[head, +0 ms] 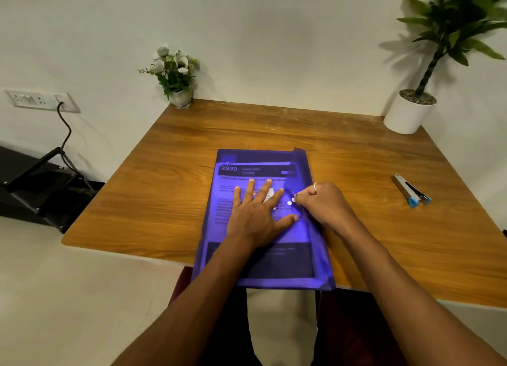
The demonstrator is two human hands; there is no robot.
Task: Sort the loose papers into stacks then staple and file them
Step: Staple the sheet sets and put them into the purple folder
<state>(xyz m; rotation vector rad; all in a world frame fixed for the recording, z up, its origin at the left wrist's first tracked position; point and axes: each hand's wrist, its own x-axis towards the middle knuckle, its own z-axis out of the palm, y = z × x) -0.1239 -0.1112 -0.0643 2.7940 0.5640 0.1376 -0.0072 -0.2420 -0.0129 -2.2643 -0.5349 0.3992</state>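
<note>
Squarely at the near middle of the wooden table [274, 129] lies a see-through blue folder [274, 266], long side running away from the person, its near end hanging a little over the table's near edge. A printed paper [255, 170] shows through the plastic, with a dark header band at the far end and the number 2939 on it.

The left hand [255, 214] lies flat on the middle of the folder, palm down, fingers straight and spread and pointing away, the thumb stretched out to the right. It presses on the folder and grips nothing.

The right hand [323, 203] is at the folder's right edge, just beside the left thumb. Its fingers are curled and its fingertips pinch the folder's flap [304, 168], which runs along the right side and stands slightly raised. Two small white snap dots [290, 201] show on the plastic right at the pinching fingertips. A pale ring [315, 187] sits on one finger of this hand.

A stapler [411, 191] with blue ends lies on the right side of the table, well apart from the folder and both hands.

At the far left corner stands a small pot of white flowers [175, 74]; at the far right corner stands a leafy plant in a white pot [411, 113]. On the wall to the left is a socket plate [41, 100] with a black cable [65, 129] hanging from it.
</note>
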